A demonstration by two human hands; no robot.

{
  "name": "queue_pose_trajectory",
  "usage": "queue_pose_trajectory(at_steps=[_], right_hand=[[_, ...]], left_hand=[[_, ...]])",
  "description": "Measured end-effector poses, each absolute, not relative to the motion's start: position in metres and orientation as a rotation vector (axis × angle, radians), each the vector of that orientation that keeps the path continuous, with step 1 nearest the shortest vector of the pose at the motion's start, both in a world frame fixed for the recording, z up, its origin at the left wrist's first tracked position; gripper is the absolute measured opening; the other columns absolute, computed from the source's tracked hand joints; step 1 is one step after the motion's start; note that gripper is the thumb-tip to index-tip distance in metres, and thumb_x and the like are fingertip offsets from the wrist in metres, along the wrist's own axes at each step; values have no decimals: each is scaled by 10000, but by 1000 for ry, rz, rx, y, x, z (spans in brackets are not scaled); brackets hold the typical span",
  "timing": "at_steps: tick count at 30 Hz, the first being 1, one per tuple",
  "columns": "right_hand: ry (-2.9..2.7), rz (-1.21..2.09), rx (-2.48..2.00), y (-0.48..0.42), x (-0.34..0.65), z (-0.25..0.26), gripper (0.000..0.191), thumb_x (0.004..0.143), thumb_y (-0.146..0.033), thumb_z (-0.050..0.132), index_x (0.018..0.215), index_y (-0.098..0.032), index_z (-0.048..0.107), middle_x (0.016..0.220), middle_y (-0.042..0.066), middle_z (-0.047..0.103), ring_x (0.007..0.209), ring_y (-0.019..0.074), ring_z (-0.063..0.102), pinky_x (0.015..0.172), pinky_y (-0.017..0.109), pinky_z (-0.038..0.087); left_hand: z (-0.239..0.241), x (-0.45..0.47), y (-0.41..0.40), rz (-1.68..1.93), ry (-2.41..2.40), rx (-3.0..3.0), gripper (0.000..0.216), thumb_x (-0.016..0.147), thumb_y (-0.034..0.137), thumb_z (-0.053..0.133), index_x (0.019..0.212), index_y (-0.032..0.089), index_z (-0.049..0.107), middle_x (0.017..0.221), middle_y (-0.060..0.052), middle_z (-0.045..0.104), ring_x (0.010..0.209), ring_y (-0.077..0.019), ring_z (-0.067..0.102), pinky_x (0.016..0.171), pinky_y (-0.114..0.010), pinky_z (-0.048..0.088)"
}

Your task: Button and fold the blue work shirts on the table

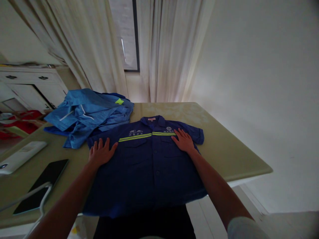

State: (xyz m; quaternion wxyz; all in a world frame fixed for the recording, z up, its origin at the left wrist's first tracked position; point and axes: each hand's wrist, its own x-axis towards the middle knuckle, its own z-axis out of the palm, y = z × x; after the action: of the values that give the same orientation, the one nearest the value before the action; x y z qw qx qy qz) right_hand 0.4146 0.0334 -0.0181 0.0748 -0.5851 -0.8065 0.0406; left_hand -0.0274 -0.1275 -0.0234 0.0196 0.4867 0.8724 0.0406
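Observation:
A dark blue short-sleeved work shirt [139, 166] lies front side up, collar away from me, its hem reaching over the near table edge. Across its chest runs a yellow-green and grey stripe, with white printing above it. My left hand [101, 153] rests flat with spread fingers on the shirt's left side, near the sleeve. On the right chest, by the stripe's end, my right hand [183, 141] lies flat too, fingers stretched out. Neither hand grips the cloth. The right sleeve is spread out; part of the left one is behind my left hand.
A heap of lighter blue garments [99, 108] sits at the table's back left. Nearer on the left are a black tablet-like device [42, 186], a white cable [45, 196] and a white box-shaped device [22, 156]. A wall [261, 99] stands right of the table [224, 152].

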Motion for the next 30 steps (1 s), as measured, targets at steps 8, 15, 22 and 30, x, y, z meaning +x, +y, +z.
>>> queue_pose_trajectory(at_steps=[8, 15, 22, 30], right_hand=[[-2315, 181, -1846, 41, 391, 4, 620, 1052, -635, 432, 1479, -221, 609, 1571, 158, 540, 1442, 349, 484, 1194, 500, 321], [-2281, 132, -1494, 54, 302, 11, 408, 1061, -452, 519, 1351, -198, 654, 1360, 145, 664, 1258, 296, 578, 1055, 414, 428], [-2337, 100, -1452, 87, 247, 3, 446, 964, -423, 684, 1326, -165, 654, 1300, 152, 688, 1213, 321, 597, 993, 413, 464], [-2359, 142, -1394, 95, 239, -6, 181, 1043, -291, 554, 1092, -201, 703, 1096, 99, 762, 1073, 252, 678, 928, 346, 452]], left_hand=[[4, 28, -79, 347, 2524, 2008, 611, 963, 293, 439, 1548, 127, 497, 1632, -181, 465, 1460, -369, 463, 1146, -531, 440], [6, 76, 21, 610, 2302, 2171, 512, 914, 88, 495, 1414, 137, 594, 1396, -163, 650, 1281, -277, 603, 1134, -401, 449], [-6, 92, 68, 729, 2355, 2108, 239, 902, 90, 531, 1053, 195, 683, 1152, -129, 690, 1133, -290, 626, 1003, -394, 490], [-16, 87, 69, 917, 2131, 2028, 139, 833, 117, 594, 875, 247, 572, 915, -37, 660, 873, -218, 644, 781, -311, 469]])
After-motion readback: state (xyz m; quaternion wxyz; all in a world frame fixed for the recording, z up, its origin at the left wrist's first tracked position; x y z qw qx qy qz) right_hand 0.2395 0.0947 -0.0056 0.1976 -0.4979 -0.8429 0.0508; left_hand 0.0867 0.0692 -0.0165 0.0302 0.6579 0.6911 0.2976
